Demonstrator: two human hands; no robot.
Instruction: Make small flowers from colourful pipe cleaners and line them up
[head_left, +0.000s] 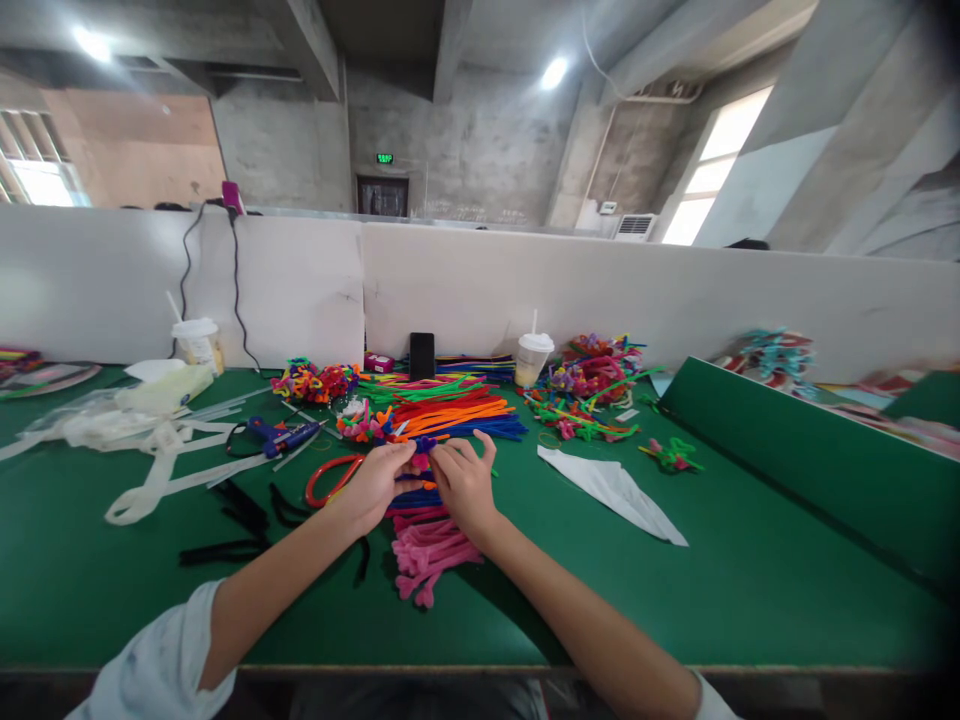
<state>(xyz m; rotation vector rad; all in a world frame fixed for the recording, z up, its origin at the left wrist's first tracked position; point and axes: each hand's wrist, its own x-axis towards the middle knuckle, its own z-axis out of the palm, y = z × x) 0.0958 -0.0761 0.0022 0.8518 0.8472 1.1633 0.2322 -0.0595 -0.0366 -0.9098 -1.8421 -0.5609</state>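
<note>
Both hands meet over the middle of the green table. Between their fingertips is a small purple and pink pipe-cleaner piece (423,452), partly hidden by the fingers. My left hand (377,483) is closed on it from the left. From the right, my right hand (466,485) pinches the same piece, with one finger raised. Beneath the hands lie blue pipe cleaners and a bundle of pink pipe cleaners (429,553) with looped ends. Orange pipe cleaners (465,412) are spread just beyond. Red-handled scissors (319,483) rest beside my left wrist, partly covered.
A blue glue gun (283,437) and white plastic strips (154,480) lie left, with black pipe cleaners (240,510) nearer. Cups with straws (534,358) and a phone (422,356) stand at the back. Right are white paper (611,490), a coloured pile (596,375) and a green divider (795,460).
</note>
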